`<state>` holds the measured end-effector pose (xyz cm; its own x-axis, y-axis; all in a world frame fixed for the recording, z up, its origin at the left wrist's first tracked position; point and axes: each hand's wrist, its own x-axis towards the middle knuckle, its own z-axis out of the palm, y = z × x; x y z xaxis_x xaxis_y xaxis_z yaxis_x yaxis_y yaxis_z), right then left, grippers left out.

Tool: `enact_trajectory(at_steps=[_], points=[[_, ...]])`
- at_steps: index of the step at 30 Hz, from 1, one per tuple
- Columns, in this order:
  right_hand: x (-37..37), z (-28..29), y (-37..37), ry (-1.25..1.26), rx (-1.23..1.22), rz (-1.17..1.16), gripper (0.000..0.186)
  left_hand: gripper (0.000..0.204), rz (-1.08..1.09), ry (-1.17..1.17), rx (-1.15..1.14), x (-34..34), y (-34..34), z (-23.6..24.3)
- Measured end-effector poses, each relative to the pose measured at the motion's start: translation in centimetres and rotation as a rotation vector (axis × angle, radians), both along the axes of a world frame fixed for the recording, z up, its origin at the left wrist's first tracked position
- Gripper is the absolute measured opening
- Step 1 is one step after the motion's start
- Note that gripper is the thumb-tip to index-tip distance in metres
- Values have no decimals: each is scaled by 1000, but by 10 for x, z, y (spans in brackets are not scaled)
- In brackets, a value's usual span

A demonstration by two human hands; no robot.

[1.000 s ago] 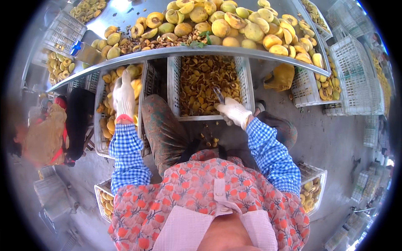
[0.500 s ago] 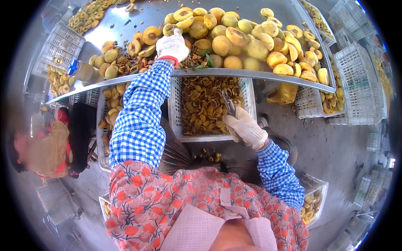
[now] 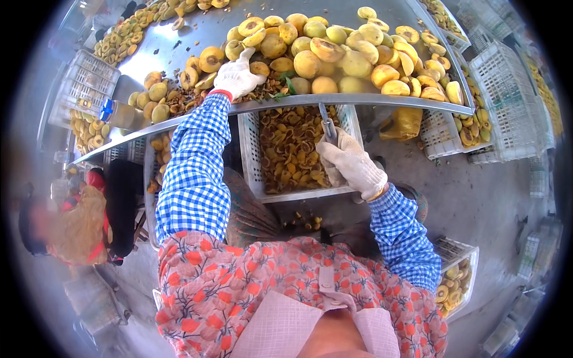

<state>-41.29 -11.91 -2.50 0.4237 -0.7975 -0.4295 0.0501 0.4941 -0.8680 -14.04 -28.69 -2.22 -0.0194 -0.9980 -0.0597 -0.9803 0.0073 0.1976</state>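
Note:
My left hand [image 3: 236, 77], in a white knitted glove, lies over the fruit near the edge of the metal table [image 3: 197, 28]. Its index finger stretches toward a yellow-green fruit [image 3: 234, 50], and no held object shows. Beside that hand rests a halved yellow fruit [image 3: 259, 68]. My right hand [image 3: 351, 164], also gloved, is closed round a slim metal hand tool [image 3: 327, 123] whose narrow blade points up toward the table edge. Beneath it, a white plastic crate [image 3: 249, 156] holds brown-yellow fruit scraps [image 3: 289, 149].
Whole and halved yellow fruits [image 3: 356, 73] are heaped along the table. A blue-capped jar [image 3: 123, 115] stands at the left edge. Stacked white crates [image 3: 507, 98] rise on the right. Another person [image 3: 83, 221] sits at the left. A fruit-filled crate [image 3: 462, 275] stands behind my right elbow.
My left hand has drawn back slightly toward the table edge, off the yellow-green fruit. My right hand has raised the tool, its blade now reaching up to the table rim.

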Motion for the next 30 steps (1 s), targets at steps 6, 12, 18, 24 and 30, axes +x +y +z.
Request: enact_trajectory(at_steps=[6,12,18,24,30], points=[[-5,4,-17,532,-698,-23,19,85,-169,-234,-374,-25,40,39],[17,2,-32,1025,-1225,118,18,83,-654,-314,-687,-58,96,60],[18,14,-7,861,-906,32,30,80,-654,-384,-647,-65,114,67],[7,2,16,997,-1155,-13,25,80,-577,-287,-626,-70,138,75],[-22,-71,21,1100,-891,64,20,79,-370,223,-410,-52,148,55]])
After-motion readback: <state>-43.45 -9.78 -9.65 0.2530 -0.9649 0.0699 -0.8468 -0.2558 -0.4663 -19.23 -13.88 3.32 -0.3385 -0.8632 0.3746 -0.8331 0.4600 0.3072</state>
